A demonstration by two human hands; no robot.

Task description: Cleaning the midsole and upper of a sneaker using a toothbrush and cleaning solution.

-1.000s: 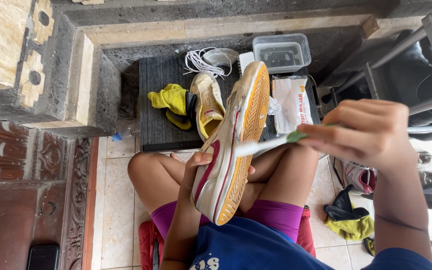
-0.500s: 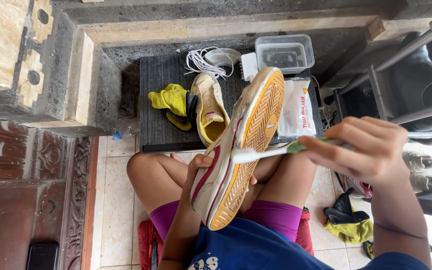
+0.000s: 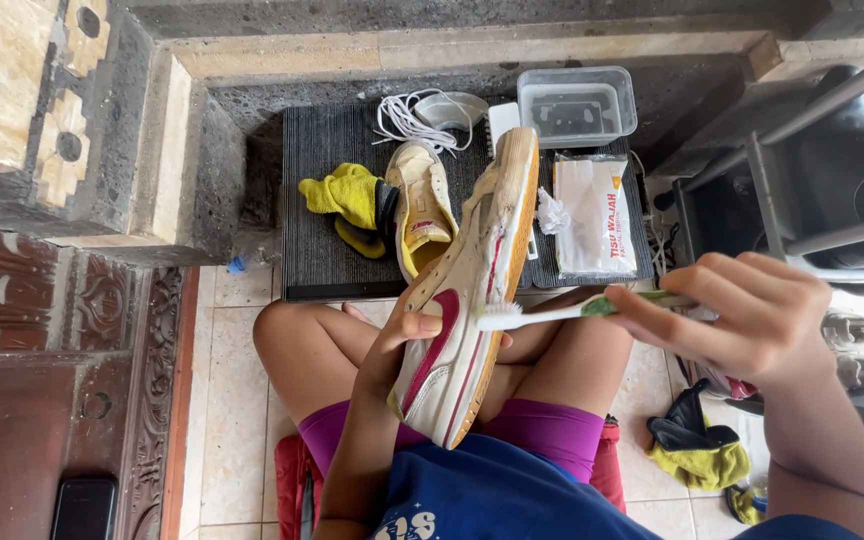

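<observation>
Left hand (image 3: 399,345) gripping a cream sneaker (image 3: 467,295) over the lap, toe pointing up-right away toward the black mat (image 3: 324,215), sole facing right. Right hand (image 3: 752,315) pinching a toothbrush (image 3: 572,311) lying crosswise, bristles touching the sneaker's side.

Crowded mat (image 3: 322,210) — bare tiles (image 3: 227,400) leftward
</observation>
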